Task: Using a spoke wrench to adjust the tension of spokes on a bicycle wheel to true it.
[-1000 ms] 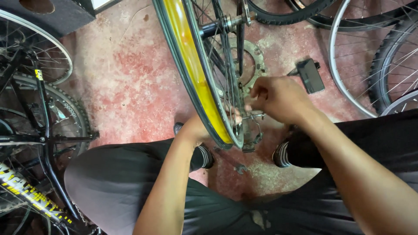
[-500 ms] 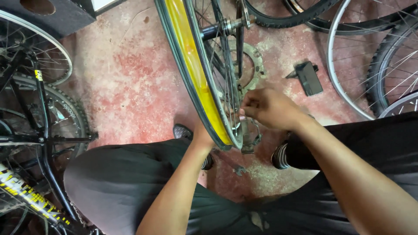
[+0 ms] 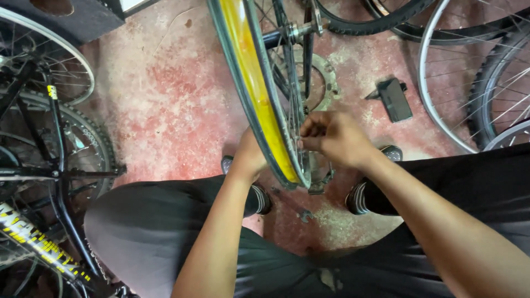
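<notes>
Nearest the camera I see my two knees in dark trousers [image 3: 138, 232], spread apart, with the wheel standing upright between them on the red concrete floor [image 3: 165, 99].

My left hand [image 3: 249, 157] rests against the outer face of the bicycle wheel [image 3: 251, 83], fingers wrapped round the rim with its yellow rim strip; it grips the rim and steadies it. My right hand [image 3: 334, 138] is on the spoke side, fingers pinched together near the rim, where the spokes [image 3: 295, 118] meet it. I cannot tell whether the pinch holds a small tool or only a spoke nipple; the fingers hide it.

Progress, as a judgement: the wheel carries no tyre on the visible stretch, the rim strip is seated, and the hub with its axle [image 3: 292, 30] is in place. The work at the spokes looks mid-course; nothing shows how many spokes are done or left.

Farther out: a black pedal [image 3: 395, 99] lies on the floor right of the wheel, well apart from both hands. A parked bicycle [image 3: 49, 165] stands at left, loose wheels [image 3: 469, 72] lean at upper right.
</notes>
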